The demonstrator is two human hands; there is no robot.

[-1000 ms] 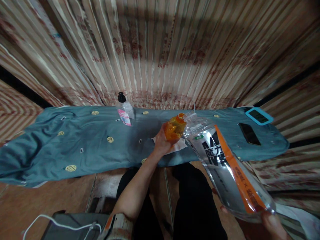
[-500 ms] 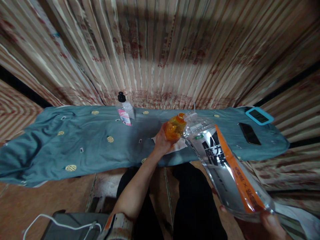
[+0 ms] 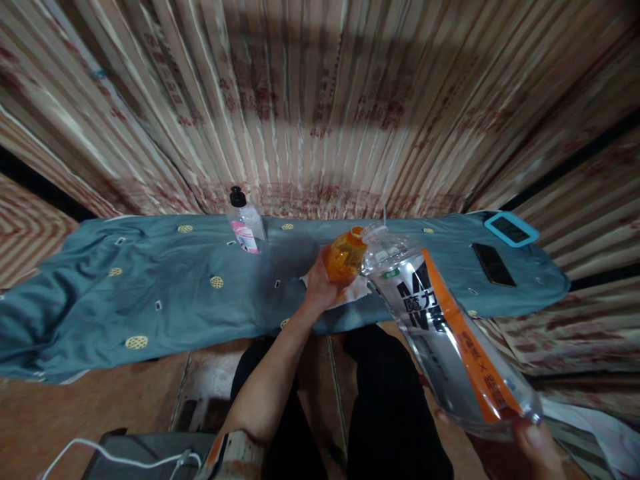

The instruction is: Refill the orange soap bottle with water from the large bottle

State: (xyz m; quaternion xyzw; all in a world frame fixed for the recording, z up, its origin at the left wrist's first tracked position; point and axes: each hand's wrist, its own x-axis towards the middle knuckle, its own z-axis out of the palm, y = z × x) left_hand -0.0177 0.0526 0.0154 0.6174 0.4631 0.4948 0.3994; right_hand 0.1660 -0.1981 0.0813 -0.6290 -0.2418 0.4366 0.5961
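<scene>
My left hand [image 3: 319,283] is wrapped round a small orange translucent bottle [image 3: 346,256], tilted with its open mouth toward the right. In my right hand [image 3: 525,445] is a large clear plastic bottle [image 3: 445,333] with a silver and orange label, gripped near its base. The large bottle is tipped so its neck meets the small bottle's mouth, or nearly so; I cannot tell if they touch. Whether liquid passes between them is not visible. Under the orange bottle lies a white tissue [image 3: 354,293], partly hidden by my left hand.
A clear dispenser bottle with a black cap [image 3: 245,223] stands left of centre on the teal patterned cloth [image 3: 175,287]. At the right are a dark phone [image 3: 494,265] and a blue-framed digital display [image 3: 511,230]. A pleated curtain [image 3: 300,100] hangs behind; a white cable [image 3: 120,459] lies lower left.
The view has shifted slightly, so most things appear a little further left. Both hands keep the same grip, and the two bottles stay mouth to mouth.
</scene>
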